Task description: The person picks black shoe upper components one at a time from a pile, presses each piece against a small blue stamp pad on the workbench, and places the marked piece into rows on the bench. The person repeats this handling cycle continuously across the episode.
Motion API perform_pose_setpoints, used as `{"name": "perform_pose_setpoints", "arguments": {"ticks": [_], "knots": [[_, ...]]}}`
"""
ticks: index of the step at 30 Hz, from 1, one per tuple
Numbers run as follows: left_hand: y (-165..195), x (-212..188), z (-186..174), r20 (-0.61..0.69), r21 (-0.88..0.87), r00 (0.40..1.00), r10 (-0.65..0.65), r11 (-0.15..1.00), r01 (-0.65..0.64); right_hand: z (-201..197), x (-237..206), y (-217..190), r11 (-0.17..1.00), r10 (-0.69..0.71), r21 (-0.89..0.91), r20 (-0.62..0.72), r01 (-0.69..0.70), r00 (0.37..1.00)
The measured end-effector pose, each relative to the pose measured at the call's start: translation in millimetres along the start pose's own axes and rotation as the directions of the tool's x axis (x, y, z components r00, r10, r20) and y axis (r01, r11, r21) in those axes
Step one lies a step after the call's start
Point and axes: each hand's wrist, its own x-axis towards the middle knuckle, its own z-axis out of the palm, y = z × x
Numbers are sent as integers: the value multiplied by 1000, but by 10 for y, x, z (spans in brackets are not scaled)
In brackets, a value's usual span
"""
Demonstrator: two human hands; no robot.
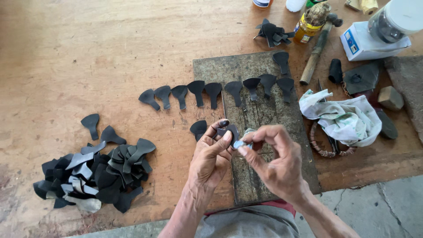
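Black cutout point(231, 131) — pinched by both hands, left point(210, 158), right point(275, 164) | yellow-labelled jar point(307, 27) — brush inside

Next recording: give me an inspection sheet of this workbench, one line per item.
Surface: worn wooden table with a dark mat.
Job's things: black cut piece in left hand; row of like pieces; heap at left.
Clutter: hammer, jar, rag, white box.
Hands: right hand pinches a small pale item against the piece.
Cables: nothing seen.
Surroundings: concrete floor.
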Motion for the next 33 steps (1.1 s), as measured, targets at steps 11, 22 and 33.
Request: {"name": "perform_pose_setpoints", "arguments": {"ticks": [11,22,33], "knots": [[-40,6,-31,15,-5,998,57,998,-57,-8,26,23,997,-17,-79,-2,16,1000],[35,-68,38,21,31,998,-57,998,56,-88,108,11,999,-40,-25,-80,38,996],[46,-69,66,59,17,995,-77,997,76,-94,84,-92,998,18,55,-59,-15,998]]}}
